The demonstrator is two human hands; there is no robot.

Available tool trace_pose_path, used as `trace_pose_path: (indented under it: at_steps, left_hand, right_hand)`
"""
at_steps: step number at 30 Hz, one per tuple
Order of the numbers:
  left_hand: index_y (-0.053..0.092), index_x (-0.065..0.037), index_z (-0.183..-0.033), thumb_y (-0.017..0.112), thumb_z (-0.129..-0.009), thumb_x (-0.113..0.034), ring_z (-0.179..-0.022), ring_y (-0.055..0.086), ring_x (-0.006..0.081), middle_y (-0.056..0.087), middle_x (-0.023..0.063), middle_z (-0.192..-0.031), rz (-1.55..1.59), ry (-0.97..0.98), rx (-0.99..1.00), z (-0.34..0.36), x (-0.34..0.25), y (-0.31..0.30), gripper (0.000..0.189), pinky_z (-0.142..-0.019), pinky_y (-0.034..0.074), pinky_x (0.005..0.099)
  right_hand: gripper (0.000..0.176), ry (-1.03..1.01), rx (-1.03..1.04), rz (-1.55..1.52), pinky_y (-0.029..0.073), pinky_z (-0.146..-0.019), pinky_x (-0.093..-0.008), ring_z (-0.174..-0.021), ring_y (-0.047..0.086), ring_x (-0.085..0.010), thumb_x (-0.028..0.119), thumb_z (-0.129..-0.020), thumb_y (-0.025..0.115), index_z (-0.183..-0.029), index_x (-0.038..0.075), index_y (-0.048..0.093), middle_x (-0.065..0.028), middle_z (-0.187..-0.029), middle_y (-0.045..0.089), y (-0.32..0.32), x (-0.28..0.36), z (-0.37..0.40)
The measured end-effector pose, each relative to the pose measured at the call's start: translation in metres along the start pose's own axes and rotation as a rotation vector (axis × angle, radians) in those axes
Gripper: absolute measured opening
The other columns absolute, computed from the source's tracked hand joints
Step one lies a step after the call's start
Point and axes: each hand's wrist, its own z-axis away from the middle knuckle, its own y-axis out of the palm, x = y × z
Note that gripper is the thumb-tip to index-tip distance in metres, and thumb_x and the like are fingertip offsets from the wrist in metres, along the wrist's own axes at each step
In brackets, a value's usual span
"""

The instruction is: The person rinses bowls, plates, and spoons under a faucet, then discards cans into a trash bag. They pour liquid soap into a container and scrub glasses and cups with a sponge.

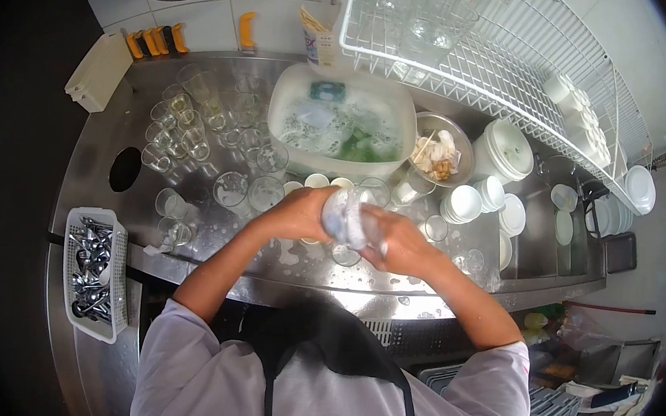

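A soapy drinking glass (340, 215) is tilted between my two hands, just in front of the wash tub. My left hand (301, 211) is closed around its left side. At the other end of the glass, my right hand (403, 244) is closed and smeared by motion; white suds cover the fingers, and whether they also hold a sponge is hidden. Small white cups (317, 180) stand right behind my hands. Below the held glass, another glass (346, 254) rests on the wet steel counter (296, 272).
A plastic tub (275, 143) holds sudsy water and a green sponge (327, 90). Several glasses (172, 127) crowd the left; a cutlery basket (116, 268) sits at the edge. To the right are a scrap bowl (466, 140), white bowls (462, 203) and a sink (530, 261). A wire rack (510, 89) overhangs.
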Motion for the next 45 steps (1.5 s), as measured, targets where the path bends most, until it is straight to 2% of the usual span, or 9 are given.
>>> trace_pose_path:
  at_steps: [5,8,12,16,18,21,25,38,45]
  left_hand:
    - [0.053,-0.007,-0.129,0.074,-0.071,-0.003,-0.086,0.069,0.0364,0.07,0.0178,-0.091,-0.588,0.144,-0.474,-0.007,0.023,0.047,0.062,-0.077,0.052,0.0474]
    - [0.053,-0.007,-0.126,0.076,-0.07,-0.006,-0.085,0.07,0.0366,0.071,0.0163,-0.091,-0.454,0.149,-0.451,-0.005,0.022,0.041,0.06,-0.074,0.053,0.0461]
    - [0.057,-0.01,-0.127,0.08,-0.065,-0.011,-0.092,0.07,0.0397,0.073,0.0173,-0.098,-0.112,0.061,-0.073,0.001,0.025,0.008,0.066,-0.078,0.054,0.0464]
    - [0.057,-0.01,-0.13,0.083,-0.066,-0.013,-0.093,0.069,0.0412,0.072,0.0201,-0.1,-0.23,0.101,-0.128,-0.005,0.021,0.014,0.069,-0.08,0.055,0.048]
    - [0.057,-0.009,-0.131,0.085,-0.067,-0.015,-0.093,0.069,0.0413,0.072,0.0211,-0.1,-0.29,0.09,-0.247,-0.01,0.024,0.034,0.07,-0.079,0.055,0.0483]
    - [0.054,-0.007,-0.134,0.088,-0.068,-0.019,-0.092,0.07,0.0411,0.071,0.0217,-0.099,-0.179,0.154,-0.423,-0.021,0.016,0.055,0.076,-0.077,0.056,0.0481]
    - [0.05,-0.009,-0.14,0.089,-0.068,-0.024,-0.096,0.07,0.04,0.072,0.0197,-0.104,-0.136,0.162,-0.393,-0.039,-0.008,0.063,0.083,-0.081,0.056,0.0481]
    - [0.044,-0.009,-0.15,0.086,-0.078,-0.025,-0.122,0.061,0.0333,0.06,0.0212,-0.134,0.042,0.119,-0.456,-0.041,-0.007,0.038,0.084,-0.101,0.05,0.0429]
    - [0.061,-0.007,-0.134,0.078,-0.086,-0.008,-0.107,0.068,0.0218,0.071,0.0122,-0.116,0.21,-0.158,-0.878,0.059,0.06,-0.015,0.051,-0.094,0.053,0.0347]
  right_hand:
    - [0.039,0.976,-0.367,-1.489,0.053,-0.075,-0.0298,-0.08,0.067,-0.0135,0.013,-0.08,0.082,-0.112,-0.003,0.067,-0.0085,-0.094,0.072,0.033,-0.011,-0.017]
    - [0.034,1.034,-0.302,-1.113,0.054,-0.077,-0.0276,-0.082,0.067,-0.0129,0.019,-0.084,0.08,-0.11,0.0,0.07,-0.0069,-0.095,0.072,0.014,0.008,-0.022]
    - [0.032,-0.247,-0.194,0.084,0.057,-0.079,-0.0406,-0.08,0.072,-0.0312,0.028,-0.084,0.079,-0.104,0.003,0.073,-0.0128,-0.09,0.073,0.007,0.006,-0.017]
    - [0.05,0.388,0.074,-0.305,0.056,-0.084,-0.0466,-0.091,0.069,-0.0444,0.03,-0.073,0.085,-0.11,0.0,0.069,-0.0233,-0.095,0.07,0.026,0.005,-0.002]
    - [0.058,0.633,-0.065,-0.518,0.055,-0.082,-0.0429,-0.087,0.07,-0.0359,0.032,-0.069,0.089,-0.113,0.001,0.067,-0.0164,-0.095,0.072,0.021,0.002,-0.003]
    - [0.052,0.735,-0.238,-0.804,0.053,-0.077,-0.0337,-0.083,0.066,-0.0159,0.027,-0.068,0.092,-0.108,0.004,0.067,-0.0043,-0.091,0.07,0.004,-0.018,0.011]
    - [0.044,0.777,-0.275,-0.76,0.051,-0.077,-0.0266,-0.082,0.063,-0.0108,0.01,-0.066,0.091,-0.101,0.006,0.065,-0.0017,-0.091,0.069,-0.034,-0.013,0.016]
    - [0.059,0.954,-0.776,-0.736,0.053,-0.089,-0.0319,-0.093,0.068,-0.02,0.002,-0.069,0.083,-0.122,-0.007,0.059,-0.0115,-0.104,0.071,-0.067,-0.055,0.062]
    - [0.049,0.91,-0.457,-0.071,0.055,-0.079,-0.037,-0.086,0.072,-0.0294,0.011,-0.07,0.08,-0.112,-0.006,0.063,-0.0222,-0.094,0.073,-0.009,-0.092,0.067]
